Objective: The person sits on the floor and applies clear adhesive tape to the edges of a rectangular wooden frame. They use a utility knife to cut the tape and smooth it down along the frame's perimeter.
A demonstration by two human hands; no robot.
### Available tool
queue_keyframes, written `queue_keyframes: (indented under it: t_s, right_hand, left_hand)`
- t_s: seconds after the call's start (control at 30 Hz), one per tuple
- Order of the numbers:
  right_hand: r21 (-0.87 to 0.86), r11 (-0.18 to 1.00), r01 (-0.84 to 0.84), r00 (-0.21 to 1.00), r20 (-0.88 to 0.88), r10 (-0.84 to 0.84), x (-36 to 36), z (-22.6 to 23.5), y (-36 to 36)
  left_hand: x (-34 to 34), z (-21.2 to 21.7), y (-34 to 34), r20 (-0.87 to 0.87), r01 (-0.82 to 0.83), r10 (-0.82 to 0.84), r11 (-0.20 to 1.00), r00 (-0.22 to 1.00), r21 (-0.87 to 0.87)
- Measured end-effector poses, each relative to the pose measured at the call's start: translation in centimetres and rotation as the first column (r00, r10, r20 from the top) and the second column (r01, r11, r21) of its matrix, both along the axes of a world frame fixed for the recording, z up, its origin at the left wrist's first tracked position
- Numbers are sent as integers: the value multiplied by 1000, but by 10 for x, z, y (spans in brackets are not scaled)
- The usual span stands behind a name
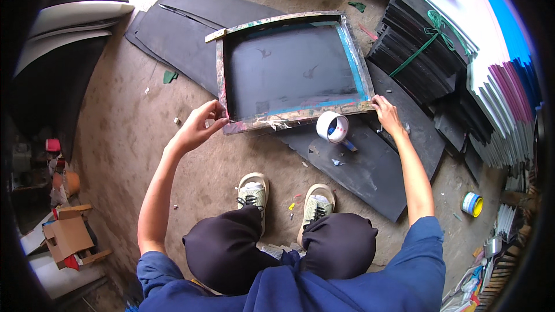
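Note:
A wooden screen-printing frame (292, 117) with dark mesh, blue tape along its inner edges and paint-stained sides lies in front of me on black sheets. My left hand (199, 127) is at its near left corner, fingers and thumb curled on the edge. At the near right corner, my right hand (387, 114) grips the frame with its fingertips. Clear film, wrinkled and shiny, clings to the near side. A roll of white tape (325, 128) stands against that near side, between my hands and closer to the right one.
Large black sheets (370, 167) lie on the concrete floor (127, 110) under the frame. Stacked black sheets (413, 52) tied with green string stand at right, beside white and coloured sheets. A small blue-and-yellow can (472, 204) sits at lower right, and a cardboard box (68, 236) at lower left.

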State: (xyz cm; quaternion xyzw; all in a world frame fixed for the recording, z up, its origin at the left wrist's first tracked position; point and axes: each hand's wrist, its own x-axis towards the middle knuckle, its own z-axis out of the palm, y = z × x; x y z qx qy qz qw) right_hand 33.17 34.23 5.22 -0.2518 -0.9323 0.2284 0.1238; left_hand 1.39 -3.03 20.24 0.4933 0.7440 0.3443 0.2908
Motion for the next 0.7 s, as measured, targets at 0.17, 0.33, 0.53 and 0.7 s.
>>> queue_keyframes:
  t_s: [0.17,0.33,0.53,0.7]
  right_hand:
    - [-26,1000,11,998,-69,-12,-3,-8,2]
    - [-131,991,2,985,-173,-25,13,-14,0]
    - [95,995,-9,949,-313,39,13,-20,4]
    - [-347,886,307,762,-468,-448,8,-28,-36]
  left_hand:
    - [4,1,13,163,-52,52,999,985,-6]
    - [4,-11,6,85,-131,135,990,987,-56]
    - [4,-16,0,-172,-91,88,996,981,-9]
    - [2,-13,-2,-199,-105,97,994,975,-30]
